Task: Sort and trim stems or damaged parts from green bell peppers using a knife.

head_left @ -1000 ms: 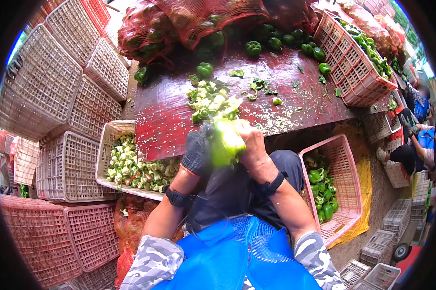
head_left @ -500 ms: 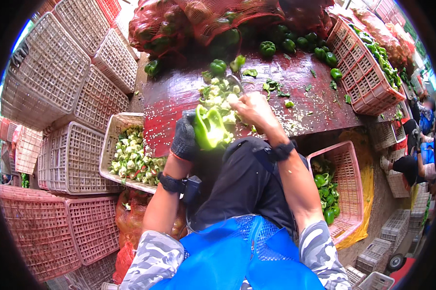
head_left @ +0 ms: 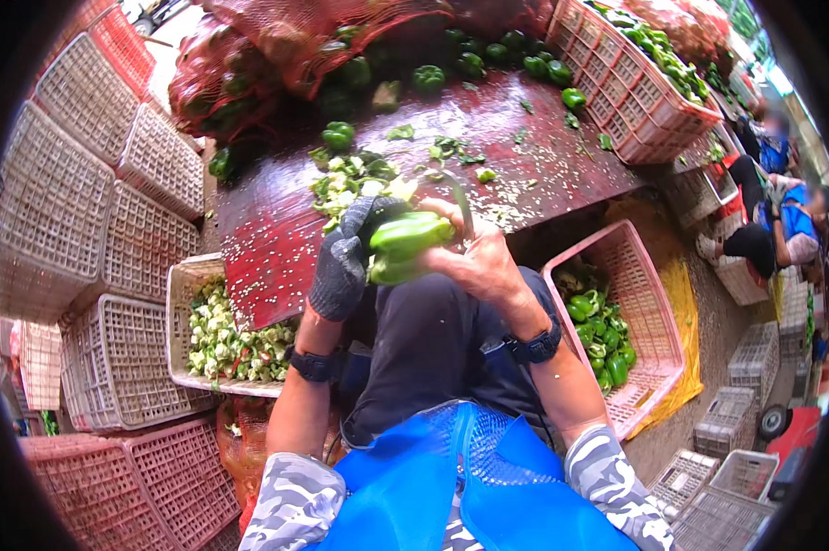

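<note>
Above my knees, both hands meet at a green bell pepper. My left hand, in a dark grey glove, is closed around its left side. My bare right hand grips the pepper's right side with thumb and fingers. A thin curved knife rises from that same hand, blurred, its handle hidden in the fingers. Just beyond the gloved hand, a heap of pale pepper cores lies on the dark red table, with scattered seeds around it.
A crate of cores stands at the left, a pink crate of green peppers at the right. Red mesh sacks and loose peppers line the table's far side. Stacked crates rise on the left; two co-workers sit far right.
The pepper now lies sideways between both hands; before, its opened end showed. My right hand came back from the core heap to the pepper. The view has shifted to the right.
</note>
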Action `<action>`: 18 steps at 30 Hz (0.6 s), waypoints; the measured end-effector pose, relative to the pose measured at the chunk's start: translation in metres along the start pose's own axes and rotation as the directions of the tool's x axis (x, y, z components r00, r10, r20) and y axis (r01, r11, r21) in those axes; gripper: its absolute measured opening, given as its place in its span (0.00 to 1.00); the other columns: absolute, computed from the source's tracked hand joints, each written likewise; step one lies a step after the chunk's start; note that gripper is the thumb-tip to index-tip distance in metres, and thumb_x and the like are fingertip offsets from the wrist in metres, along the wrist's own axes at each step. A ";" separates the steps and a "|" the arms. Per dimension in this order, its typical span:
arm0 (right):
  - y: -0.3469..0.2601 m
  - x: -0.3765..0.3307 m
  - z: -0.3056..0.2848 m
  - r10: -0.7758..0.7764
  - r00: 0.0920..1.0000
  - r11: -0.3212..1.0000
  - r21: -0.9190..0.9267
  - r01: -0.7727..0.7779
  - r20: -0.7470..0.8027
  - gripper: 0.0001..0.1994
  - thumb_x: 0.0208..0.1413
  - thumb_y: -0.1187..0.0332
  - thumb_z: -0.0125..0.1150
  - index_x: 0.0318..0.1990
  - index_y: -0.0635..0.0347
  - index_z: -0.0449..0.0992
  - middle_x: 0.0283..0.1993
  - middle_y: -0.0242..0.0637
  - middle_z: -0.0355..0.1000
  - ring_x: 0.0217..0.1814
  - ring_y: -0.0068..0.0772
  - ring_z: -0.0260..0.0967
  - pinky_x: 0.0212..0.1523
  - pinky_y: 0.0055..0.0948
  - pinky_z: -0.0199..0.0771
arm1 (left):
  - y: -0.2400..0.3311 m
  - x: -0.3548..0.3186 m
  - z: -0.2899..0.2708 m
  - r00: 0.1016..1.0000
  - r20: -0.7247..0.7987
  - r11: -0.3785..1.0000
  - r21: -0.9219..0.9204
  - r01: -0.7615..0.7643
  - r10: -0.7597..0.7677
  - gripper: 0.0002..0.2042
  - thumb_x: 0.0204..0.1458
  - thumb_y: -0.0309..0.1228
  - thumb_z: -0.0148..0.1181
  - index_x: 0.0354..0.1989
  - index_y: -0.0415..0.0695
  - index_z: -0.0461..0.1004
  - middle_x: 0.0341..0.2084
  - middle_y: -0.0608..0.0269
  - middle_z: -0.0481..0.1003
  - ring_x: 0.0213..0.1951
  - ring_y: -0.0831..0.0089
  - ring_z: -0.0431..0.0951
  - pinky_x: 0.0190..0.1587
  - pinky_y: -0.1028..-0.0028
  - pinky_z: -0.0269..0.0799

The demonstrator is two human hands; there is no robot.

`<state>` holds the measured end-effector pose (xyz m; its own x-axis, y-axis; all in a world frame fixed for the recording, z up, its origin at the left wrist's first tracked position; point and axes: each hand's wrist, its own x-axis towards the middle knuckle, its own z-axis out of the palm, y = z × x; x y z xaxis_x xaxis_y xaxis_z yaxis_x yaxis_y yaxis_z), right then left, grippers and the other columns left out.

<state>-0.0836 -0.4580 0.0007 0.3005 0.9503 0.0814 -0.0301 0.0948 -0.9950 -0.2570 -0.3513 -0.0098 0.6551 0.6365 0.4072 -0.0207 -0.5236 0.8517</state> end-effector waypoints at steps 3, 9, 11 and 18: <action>-0.009 -0.017 -0.029 -0.146 0.989 0.897 -0.416 0.148 0.037 0.34 0.45 0.68 0.71 0.63 0.64 0.69 0.52 0.47 0.77 0.54 0.39 0.76 0.58 0.33 0.74 | 0.010 0.020 0.017 0.941 0.281 0.892 0.351 -0.284 0.189 0.20 0.54 0.30 0.64 0.56 0.42 0.75 0.42 0.54 0.80 0.45 0.64 0.82 0.48 0.68 0.77; -0.028 -0.041 -0.066 -0.247 0.963 0.811 -0.567 0.147 -0.104 0.27 0.44 0.68 0.75 0.53 0.63 0.75 0.45 0.48 0.77 0.50 0.49 0.77 0.53 0.39 0.76 | 0.033 0.041 0.079 0.984 0.138 0.972 0.190 -0.142 0.117 0.16 0.51 0.30 0.64 0.49 0.42 0.76 0.35 0.50 0.77 0.37 0.52 0.79 0.40 0.61 0.76; -0.029 -0.048 -0.084 -0.369 0.926 0.760 -0.598 0.253 -0.077 0.24 0.43 0.68 0.75 0.51 0.62 0.77 0.46 0.48 0.77 0.52 0.49 0.76 0.54 0.40 0.75 | 0.039 0.045 0.095 0.966 0.202 0.969 0.151 -0.194 0.162 0.15 0.51 0.30 0.64 0.47 0.41 0.75 0.34 0.50 0.76 0.36 0.51 0.79 0.40 0.60 0.75; -0.009 -0.079 -0.121 -0.559 0.821 0.769 -0.443 0.462 -0.115 0.20 0.45 0.65 0.78 0.46 0.62 0.83 0.47 0.47 0.77 0.52 0.46 0.75 0.56 0.40 0.73 | 0.042 0.057 0.135 0.936 0.353 1.000 0.014 -0.012 0.006 0.15 0.52 0.27 0.64 0.47 0.37 0.75 0.36 0.61 0.78 0.41 0.71 0.77 0.47 0.68 0.73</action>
<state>0.0082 -0.5699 -0.0039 0.3727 0.6932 0.6169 0.5377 0.3805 -0.7524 -0.1187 -0.4135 0.0048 0.8793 0.3925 0.2699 -0.0181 -0.5387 0.8423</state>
